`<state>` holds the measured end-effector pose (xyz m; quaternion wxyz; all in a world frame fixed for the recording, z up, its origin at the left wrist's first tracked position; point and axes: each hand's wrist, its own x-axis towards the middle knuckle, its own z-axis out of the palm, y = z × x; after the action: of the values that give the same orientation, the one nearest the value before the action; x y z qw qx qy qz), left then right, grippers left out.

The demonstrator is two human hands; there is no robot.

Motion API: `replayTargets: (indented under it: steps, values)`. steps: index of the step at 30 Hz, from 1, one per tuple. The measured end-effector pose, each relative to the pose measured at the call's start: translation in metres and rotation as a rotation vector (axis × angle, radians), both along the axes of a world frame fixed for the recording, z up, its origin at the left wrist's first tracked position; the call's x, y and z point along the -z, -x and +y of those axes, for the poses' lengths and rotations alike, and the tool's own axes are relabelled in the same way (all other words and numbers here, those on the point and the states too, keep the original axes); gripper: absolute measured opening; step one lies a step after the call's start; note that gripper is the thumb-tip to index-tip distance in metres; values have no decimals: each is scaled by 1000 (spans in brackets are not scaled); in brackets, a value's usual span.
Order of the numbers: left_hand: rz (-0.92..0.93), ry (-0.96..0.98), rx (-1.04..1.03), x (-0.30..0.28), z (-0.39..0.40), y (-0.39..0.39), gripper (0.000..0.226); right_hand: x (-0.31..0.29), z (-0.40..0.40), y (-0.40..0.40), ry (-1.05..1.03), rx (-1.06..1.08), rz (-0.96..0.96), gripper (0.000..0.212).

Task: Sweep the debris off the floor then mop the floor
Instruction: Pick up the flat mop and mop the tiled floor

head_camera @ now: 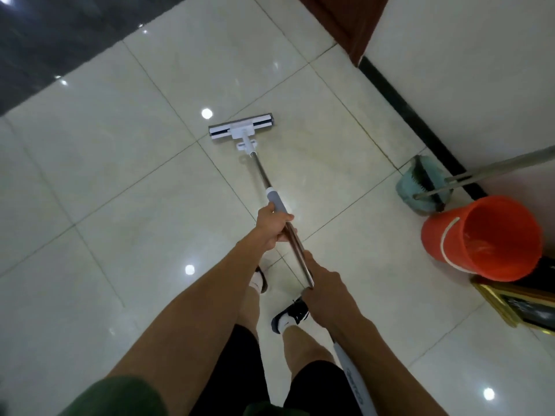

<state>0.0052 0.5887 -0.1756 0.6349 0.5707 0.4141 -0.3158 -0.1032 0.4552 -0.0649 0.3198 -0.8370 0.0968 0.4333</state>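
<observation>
On glossy tile floor (120,181), seemingly wet, mop (241,130) rests.

Gold frame (507,304) leaning at the wall right of the right hand, white wall (468,70) further right, brown door frame (345,22) far ahead, black sneaker (291,315) just below the hand, dark shorts (228,370) lower
</observation>
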Motion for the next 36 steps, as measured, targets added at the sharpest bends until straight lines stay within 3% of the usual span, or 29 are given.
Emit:
replayTargets:
  steps: [11, 21, 28, 36]
  values:
    - [-2, 37, -499, -5, 192, -12, 88, -20, 162, -84, 76, -515, -40, 76]
    - [41, -20, -800, -5, 324, 21, 66, -15, 286, -116, 61, -921, -91, 74]
    - [126, -45, -953, 8, 346, 40, 55, -1, 315, -131, 66, -1144, -56, 73]
    - [184, -22, -966, 32, 296, -16, 37, 17, 266, -190, 69, -1184, -67, 64]
